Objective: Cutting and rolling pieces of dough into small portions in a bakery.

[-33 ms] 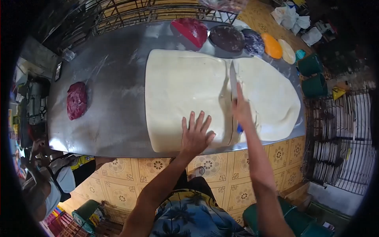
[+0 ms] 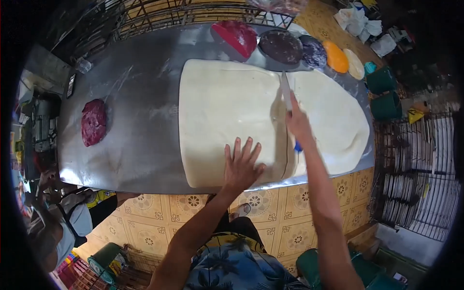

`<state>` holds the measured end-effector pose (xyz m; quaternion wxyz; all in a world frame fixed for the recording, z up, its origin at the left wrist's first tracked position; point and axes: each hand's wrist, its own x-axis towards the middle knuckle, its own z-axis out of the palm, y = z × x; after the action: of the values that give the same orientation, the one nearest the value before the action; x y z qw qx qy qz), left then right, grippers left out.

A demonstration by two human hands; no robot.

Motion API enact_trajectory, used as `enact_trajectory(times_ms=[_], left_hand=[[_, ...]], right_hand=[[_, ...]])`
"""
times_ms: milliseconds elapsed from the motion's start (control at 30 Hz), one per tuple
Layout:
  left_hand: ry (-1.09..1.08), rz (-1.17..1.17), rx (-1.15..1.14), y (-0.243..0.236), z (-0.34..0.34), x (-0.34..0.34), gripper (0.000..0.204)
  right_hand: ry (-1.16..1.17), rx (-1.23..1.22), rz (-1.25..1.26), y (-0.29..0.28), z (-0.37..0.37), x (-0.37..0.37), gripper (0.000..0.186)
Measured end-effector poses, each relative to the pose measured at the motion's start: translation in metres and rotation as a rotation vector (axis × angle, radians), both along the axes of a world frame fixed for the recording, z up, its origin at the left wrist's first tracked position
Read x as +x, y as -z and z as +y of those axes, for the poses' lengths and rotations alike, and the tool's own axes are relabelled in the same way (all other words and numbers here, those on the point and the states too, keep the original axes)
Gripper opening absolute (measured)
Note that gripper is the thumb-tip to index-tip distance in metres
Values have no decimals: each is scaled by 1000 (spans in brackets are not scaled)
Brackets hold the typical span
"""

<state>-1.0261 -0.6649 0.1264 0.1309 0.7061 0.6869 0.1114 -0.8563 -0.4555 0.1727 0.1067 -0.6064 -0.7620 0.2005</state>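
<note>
A large pale sheet of dough point(image 2: 227, 96) lies on the metal table, with a long cut running from front to back right of its middle. My left hand point(image 2: 240, 162) lies on the sheet left of that cut, fingers spread. My right hand point(image 2: 297, 123) is closed on a knife point(image 2: 285, 84) with a blue handle, its blade pointing toward the back along the cut. Behind the sheet are red point(image 2: 234, 38), dark brown point(image 2: 280, 47), dark purple point(image 2: 313, 53), orange point(image 2: 336, 57) and cream point(image 2: 354, 65) pieces. A marbled red lump point(image 2: 94, 123) sits to the left.
Another person point(image 2: 72, 227) is at the lower left, beside machinery point(image 2: 43, 121). Wire racks point(image 2: 413, 183) and green bins point(image 2: 384, 106) stand right of the table point(image 2: 135, 159). Plastic bags point(image 2: 357, 21) lie behind it on the tiled floor; more green containers point(image 2: 314, 266) are near me.
My right hand and the knife have shifted very slightly to the right and back. The view has shifted a little. My left hand remains spread on the dough.
</note>
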Motion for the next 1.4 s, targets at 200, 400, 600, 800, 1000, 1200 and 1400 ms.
enact_trajectory(times_ms=[200, 400, 600, 800, 1000, 1200, 1400], left_hand=[[6, -28, 20, 2, 3, -2, 69], [-6, -46, 71, -1, 2, 0, 68], [-43, 46, 165, 7, -3, 11, 69], [-76, 76, 114, -9, 1, 10, 68], [11, 143, -55, -19, -10, -26, 72], [47, 66, 73, 2, -11, -36, 71], [50, -69, 89, -9, -1, -43, 70]], right_hand=[[-103, -245, -139, 11, 145, -52, 81], [-110, -302, -154, 4, 65, -28, 80], [-155, -233, -46, 26, -157, 36, 79], [-85, -255, 10, 9, -346, 74, 80], [16, -256, 155, -27, -366, 77, 77], [61, -125, 197, 3, -158, 5, 77], [-63, -165, -74, -2, 74, -70, 80]])
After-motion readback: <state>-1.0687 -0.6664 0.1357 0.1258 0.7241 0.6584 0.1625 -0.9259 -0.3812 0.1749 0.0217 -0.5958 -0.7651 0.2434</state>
